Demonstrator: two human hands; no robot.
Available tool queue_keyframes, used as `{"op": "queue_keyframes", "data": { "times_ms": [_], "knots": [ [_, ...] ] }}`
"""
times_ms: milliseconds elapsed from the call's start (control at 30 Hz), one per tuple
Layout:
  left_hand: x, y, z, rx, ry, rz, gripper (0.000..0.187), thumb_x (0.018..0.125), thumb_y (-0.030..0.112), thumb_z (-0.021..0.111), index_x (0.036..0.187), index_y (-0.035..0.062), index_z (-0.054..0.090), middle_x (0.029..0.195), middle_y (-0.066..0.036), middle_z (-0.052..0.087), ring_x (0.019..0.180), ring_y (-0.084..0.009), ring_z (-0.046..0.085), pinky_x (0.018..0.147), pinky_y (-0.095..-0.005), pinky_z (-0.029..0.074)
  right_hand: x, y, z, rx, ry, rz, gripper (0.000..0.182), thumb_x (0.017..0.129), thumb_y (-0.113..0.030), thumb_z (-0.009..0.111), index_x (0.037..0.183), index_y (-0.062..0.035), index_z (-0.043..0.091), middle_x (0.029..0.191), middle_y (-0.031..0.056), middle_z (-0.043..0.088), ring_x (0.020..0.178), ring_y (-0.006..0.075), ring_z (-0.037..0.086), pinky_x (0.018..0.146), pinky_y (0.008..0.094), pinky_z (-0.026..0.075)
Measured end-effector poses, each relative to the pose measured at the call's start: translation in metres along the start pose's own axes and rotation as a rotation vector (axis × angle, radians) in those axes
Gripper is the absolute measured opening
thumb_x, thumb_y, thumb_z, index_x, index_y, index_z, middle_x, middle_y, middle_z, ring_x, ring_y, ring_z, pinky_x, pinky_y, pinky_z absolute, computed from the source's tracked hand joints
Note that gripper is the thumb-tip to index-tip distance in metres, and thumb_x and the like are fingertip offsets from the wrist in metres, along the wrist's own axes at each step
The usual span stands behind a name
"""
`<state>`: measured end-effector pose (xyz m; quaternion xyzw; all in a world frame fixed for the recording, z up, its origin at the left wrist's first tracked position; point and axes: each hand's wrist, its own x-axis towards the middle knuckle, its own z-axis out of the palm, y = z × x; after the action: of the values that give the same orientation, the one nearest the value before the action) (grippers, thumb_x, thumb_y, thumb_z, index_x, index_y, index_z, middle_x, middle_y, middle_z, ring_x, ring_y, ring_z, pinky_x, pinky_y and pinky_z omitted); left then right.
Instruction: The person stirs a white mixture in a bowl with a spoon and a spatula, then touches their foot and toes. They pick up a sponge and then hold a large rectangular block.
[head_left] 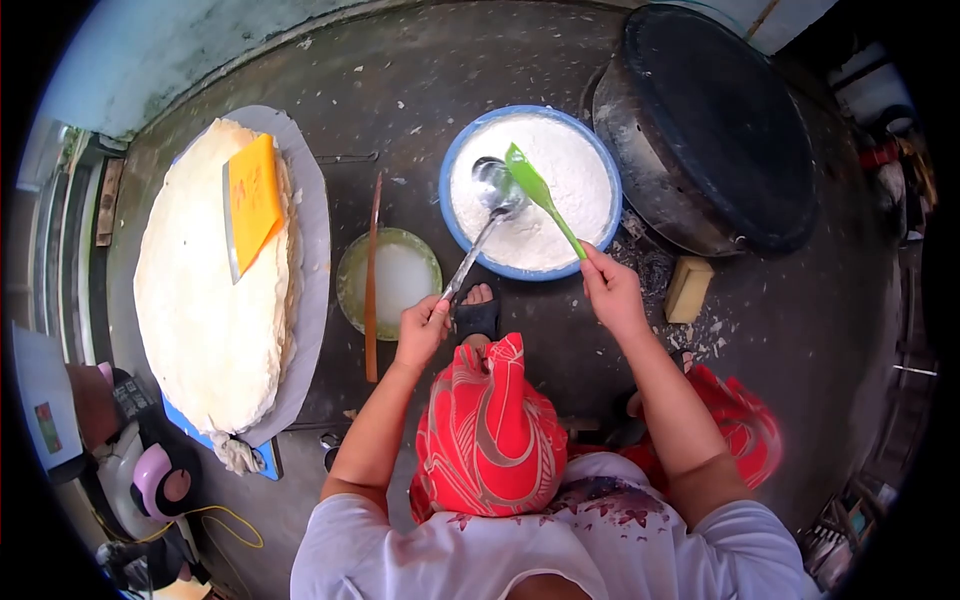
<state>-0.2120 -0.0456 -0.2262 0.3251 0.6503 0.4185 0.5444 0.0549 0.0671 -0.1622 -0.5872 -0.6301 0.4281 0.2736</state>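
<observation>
My left hand (pixel 425 325) is closed round the handle of a metal ladle (pixel 497 187), whose bowl is over the white mixture in a blue-rimmed basin (pixel 447 200). In my right hand (pixel 612 292) is the handle of a green spatula (pixel 538 190); its blade crosses the edge of the ladle's bowl. The pale, thick-looking mixture (pixel 575 170) fills much of the basin. Left of the basin stands a smaller greenish bowl (pixel 345 285) with cloudy whitish liquid, and a long brown wooden stick (pixel 371 310) lies across it.
A large round black griddle (pixel 720 120) on a drum-like stove stands at the right, with a tan block (pixel 688 290) by its base. At the left, a tall stack of thin flat sheets (pixel 205 320) carries a yellow-handled scraper (pixel 255 200). A pink and grey appliance (pixel 160 475) sits lower left.
</observation>
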Motion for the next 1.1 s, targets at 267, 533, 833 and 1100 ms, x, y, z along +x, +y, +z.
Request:
{"op": "queue_keyframes", "data": {
  "times_ms": [267, 533, 833, 1100],
  "knots": [
    [-0.006, 0.021, 0.004, -0.338, -0.084, -0.186, 0.025, 0.094, 0.023, 0.045, 0.086, 0.0017, 0.055, 0.060, -0.004, 0.054, 0.042, -0.0099, 0.046, 0.036, -0.0204, 0.033, -0.014, -0.014, 0.002, -0.096, 0.096, -0.246, 0.027, 0.085, -0.013, 0.057, 0.112, -0.0107, 0.061, 0.080, 0.0196, 0.062, 0.067, 0.0294, 0.063, 0.060, 0.0320, 0.047],
    [-0.011, 0.031, 0.006, -0.372, -0.097, -0.193, 0.026, 0.095, 0.021, 0.043, 0.085, 0.0000, 0.054, 0.061, -0.006, 0.055, 0.042, -0.0134, 0.049, 0.038, -0.0238, 0.038, -0.014, -0.018, -0.007, -0.160, 0.089, -0.212, 0.029, 0.084, -0.012, 0.058, 0.112, -0.0121, 0.061, 0.070, 0.0176, 0.057, 0.061, 0.0318, 0.058, 0.056, 0.0361, 0.045],
    [-0.010, 0.055, 0.010, -0.453, -0.120, -0.286, 0.028, 0.094, 0.023, 0.043, 0.082, -0.0002, 0.054, 0.057, -0.007, 0.054, 0.038, -0.0144, 0.047, 0.037, -0.0241, 0.038, -0.021, -0.016, -0.001, -0.332, 0.077, -0.350, 0.031, 0.084, -0.012, 0.057, 0.115, -0.0137, 0.060, 0.065, 0.0149, 0.054, 0.056, 0.0298, 0.054, 0.054, 0.0355, 0.044],
    [-0.007, 0.061, 0.014, -0.551, -0.153, -0.336, 0.034, 0.095, 0.025, 0.040, 0.079, -0.0025, 0.052, 0.053, -0.010, 0.051, 0.032, -0.0158, 0.039, 0.031, -0.0253, 0.032, -0.013, -0.013, -0.006, -0.236, 0.118, -0.277, 0.030, 0.084, -0.013, 0.057, 0.114, -0.0147, 0.061, 0.067, 0.0149, 0.056, 0.058, 0.0286, 0.056, 0.055, 0.0347, 0.044]
  ]
}}
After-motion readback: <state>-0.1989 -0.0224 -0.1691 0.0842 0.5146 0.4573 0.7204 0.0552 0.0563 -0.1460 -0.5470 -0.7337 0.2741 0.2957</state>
